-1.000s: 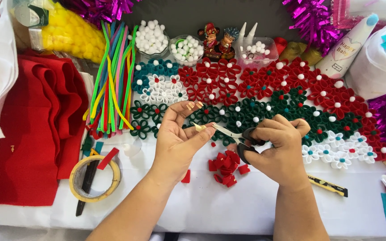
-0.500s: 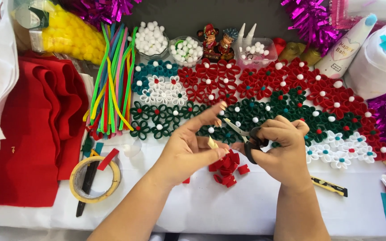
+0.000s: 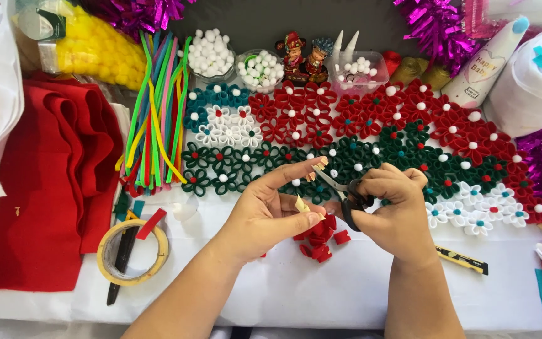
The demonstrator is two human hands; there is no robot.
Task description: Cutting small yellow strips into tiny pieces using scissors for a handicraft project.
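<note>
The left hand has its index finger stretched out toward the scissors, while thumb and remaining fingers curl together just above a pile of red felt pieces; whether they pinch anything cannot be told. The right hand grips the scissor handles, fingers closed through the loops, blades pointing up-left. Both hover over the white table. Behind lie felt flowers; left, pipe cleaners, red felt and a tape roll.

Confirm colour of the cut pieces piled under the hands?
Red, the pieces by the left hand; head view.
</note>
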